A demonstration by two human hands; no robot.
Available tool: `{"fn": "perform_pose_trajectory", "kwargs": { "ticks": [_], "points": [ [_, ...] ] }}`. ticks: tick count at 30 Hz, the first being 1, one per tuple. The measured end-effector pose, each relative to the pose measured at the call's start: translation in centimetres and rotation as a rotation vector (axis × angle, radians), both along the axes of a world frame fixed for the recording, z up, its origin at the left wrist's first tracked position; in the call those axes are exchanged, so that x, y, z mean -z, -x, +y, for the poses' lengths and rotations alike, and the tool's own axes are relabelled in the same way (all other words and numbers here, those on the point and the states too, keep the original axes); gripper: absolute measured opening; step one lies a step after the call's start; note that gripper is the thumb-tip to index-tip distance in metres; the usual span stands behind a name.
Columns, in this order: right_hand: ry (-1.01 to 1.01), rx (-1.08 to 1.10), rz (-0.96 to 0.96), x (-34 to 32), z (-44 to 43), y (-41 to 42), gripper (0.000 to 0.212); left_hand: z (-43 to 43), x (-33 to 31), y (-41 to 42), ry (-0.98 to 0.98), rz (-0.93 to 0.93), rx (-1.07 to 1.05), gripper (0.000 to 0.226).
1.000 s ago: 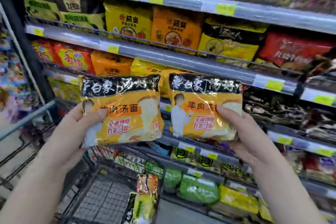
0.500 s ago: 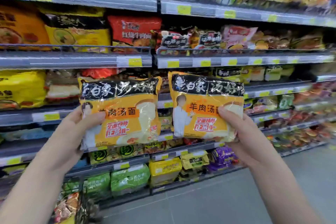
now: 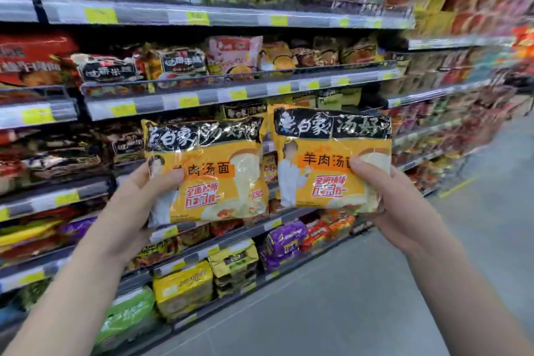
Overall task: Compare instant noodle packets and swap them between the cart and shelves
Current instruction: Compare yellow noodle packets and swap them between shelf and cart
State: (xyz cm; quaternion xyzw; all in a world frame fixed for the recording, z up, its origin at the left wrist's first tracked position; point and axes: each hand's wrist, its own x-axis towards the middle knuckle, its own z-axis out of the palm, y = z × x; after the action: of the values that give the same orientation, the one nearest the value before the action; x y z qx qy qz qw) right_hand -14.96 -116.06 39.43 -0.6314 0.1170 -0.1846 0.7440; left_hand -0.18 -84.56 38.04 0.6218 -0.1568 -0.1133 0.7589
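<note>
My left fingers [image 3: 164, 180] pinch one yellow packet [image 3: 213, 176] at nine o'clock, my right fingers [image 3: 367, 169] its twin [image 3: 332, 165] at three, before the shelves [image 3: 231, 92]; they look alike, so I might return the wrong one.

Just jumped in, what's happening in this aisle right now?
A person faces the noodle shelves and holds up two matching orange-and-black packets side by side. The left hand grips the left packet at its lower left edge, thumb on the front. The right hand grips the right packet at its right edge. Both packets are in the air, neither on a shelf. The cart is out of view.
</note>
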Motion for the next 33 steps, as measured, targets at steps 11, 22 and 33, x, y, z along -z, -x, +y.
{"fn": "perform_pose_trajectory", "kwargs": {
  "ticks": [11, 22, 33],
  "points": [
    [0.003, 0.094, -0.017, 1.6, -15.1, -2.2, 0.058, -16.3, 0.6, -5.6, -0.019, 0.036, 0.105, 0.129],
    [0.054, 0.101, 0.034, 0.0, -29.5, -16.7, 0.051, -30.9, 1.2, -20.4, 0.021, 0.000, 0.092, 0.080],
    [0.026, -0.054, 0.075, 4.4, -42.6, -26.7, 0.076, -41.4, 4.7, -26.2, 0.038, 0.067, -0.046, 0.057]
  ]
}}
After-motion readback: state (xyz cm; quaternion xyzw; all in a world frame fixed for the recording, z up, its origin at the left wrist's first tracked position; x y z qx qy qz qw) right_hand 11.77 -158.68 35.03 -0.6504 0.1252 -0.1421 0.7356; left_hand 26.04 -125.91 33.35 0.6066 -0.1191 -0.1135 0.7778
